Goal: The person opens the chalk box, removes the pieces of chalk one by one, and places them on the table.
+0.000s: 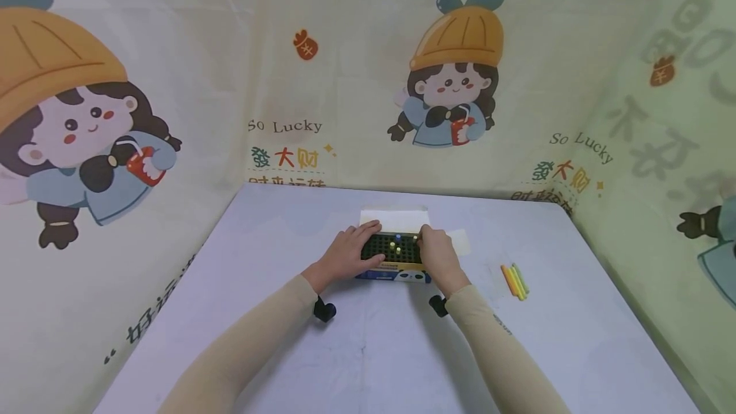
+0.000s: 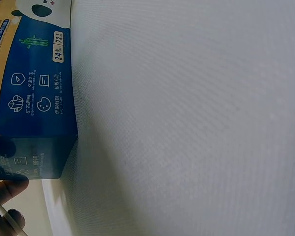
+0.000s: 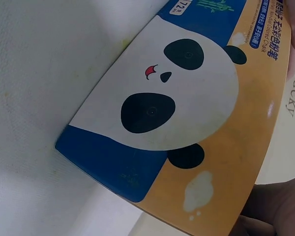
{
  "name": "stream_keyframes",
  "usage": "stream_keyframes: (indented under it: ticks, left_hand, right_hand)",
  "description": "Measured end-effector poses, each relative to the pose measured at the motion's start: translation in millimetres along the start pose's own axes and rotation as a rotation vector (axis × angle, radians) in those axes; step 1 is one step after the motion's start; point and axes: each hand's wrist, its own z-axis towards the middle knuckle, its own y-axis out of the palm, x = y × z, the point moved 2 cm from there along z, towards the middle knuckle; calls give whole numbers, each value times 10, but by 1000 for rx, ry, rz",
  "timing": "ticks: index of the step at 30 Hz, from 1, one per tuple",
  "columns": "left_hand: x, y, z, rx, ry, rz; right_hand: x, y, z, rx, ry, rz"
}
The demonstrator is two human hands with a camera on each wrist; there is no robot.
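Note:
A blue and orange chalk box [image 1: 394,275] with a panda face [image 3: 187,93] on its front stands on the table, its lid flap folded back. Inside it a black holder with rows of holes [image 1: 376,246] bears several chalk sticks [image 1: 393,245], pale yellow and blue at their tops. My left hand [image 1: 349,250] grips the box's left end, thumb along the front edge and fingers toward the back. At the right end, my right hand [image 1: 439,255] has curled fingers against the holder's far right holes. Its fingertips are hidden, so whether they pinch a chalk stick cannot be seen.
Several loose chalk sticks [image 1: 515,281], orange, yellow and green, lie side by side on the white table [image 1: 356,350] to the right. A white box flap [image 1: 397,218] extends behind the holder, and another pale flap [image 1: 459,241] shows beyond my right hand. Printed cloth [image 1: 356,82] hangs around the table.

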Motion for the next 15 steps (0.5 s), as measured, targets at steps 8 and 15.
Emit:
stream_keyframes:
  ticks: [8, 15]
  left_hand:
    - [-6, 23, 28, -10, -5, 3]
    - [24, -13, 0, -16, -24, -4]
  right_hand:
    - [11, -32, -2, 7, -16, 8]
    - [40, 12, 19, 7, -20, 25]
